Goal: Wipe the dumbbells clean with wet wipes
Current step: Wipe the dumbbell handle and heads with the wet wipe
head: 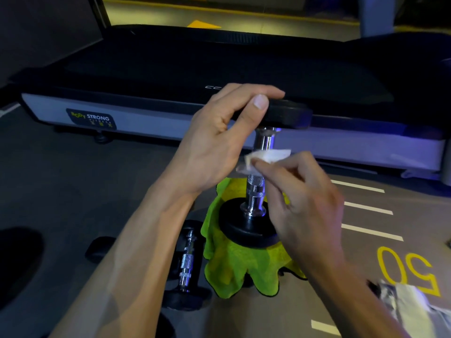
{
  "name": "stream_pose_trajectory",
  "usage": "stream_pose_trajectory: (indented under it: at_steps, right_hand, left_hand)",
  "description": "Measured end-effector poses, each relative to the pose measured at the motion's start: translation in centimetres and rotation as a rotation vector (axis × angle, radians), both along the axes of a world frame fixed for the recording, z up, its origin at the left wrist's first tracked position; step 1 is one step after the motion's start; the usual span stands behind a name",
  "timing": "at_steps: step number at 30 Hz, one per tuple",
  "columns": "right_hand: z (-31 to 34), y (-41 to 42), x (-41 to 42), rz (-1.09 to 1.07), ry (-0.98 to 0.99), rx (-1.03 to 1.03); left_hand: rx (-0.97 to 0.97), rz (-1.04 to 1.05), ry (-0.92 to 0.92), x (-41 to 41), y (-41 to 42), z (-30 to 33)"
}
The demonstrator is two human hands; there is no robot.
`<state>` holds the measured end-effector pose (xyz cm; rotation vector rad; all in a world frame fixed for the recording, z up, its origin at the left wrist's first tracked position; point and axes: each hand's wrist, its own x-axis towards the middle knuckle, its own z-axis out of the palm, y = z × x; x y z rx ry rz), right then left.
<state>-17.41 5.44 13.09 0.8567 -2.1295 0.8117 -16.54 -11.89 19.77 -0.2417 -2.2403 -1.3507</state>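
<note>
A crumpled silvery wipe packet (410,303) is seen nearest, at the lower right on the grey floor (61,186) marked with white lines and a yellow "50". Beside a lime-green microfibre cloth (234,267) a small chrome-handled black dumbbell (186,264) lies flat. On the cloth a larger black-plated dumbbell (253,215) is stood upright; its top plate is gripped by the left hand (219,140), while a folded white wet wipe (268,157) is pinched against its chrome handle by the right hand (305,198). A black treadmill deck (195,69) is seen behind.
</note>
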Motion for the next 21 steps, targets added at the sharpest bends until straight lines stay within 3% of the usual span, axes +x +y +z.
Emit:
stream_pose_trajectory:
  at_steps: [7, 13, 17, 21]
  right_hand:
    - [1.8, -0.2, -1.4, 0.000, 0.043, -0.078]
    - [-0.2, 0.4, 0.4, 0.063, -0.038, 0.058]
    - [1.0, -0.3, -0.7, 0.102, -0.004, 0.014]
    - [-0.6, 0.1, 0.3, 0.079, -0.075, 0.093]
  left_hand:
    - [0.017, -0.028, -0.003, 0.2, 0.4, 0.1]
    - [0.043, -0.014, -0.020, 0.5, -0.6, -0.1]
    - [0.035, -0.022, -0.034, 0.7, -0.8, -0.1]
    - [0.032, -0.003, -0.025, 0.5, -1.2, -0.2]
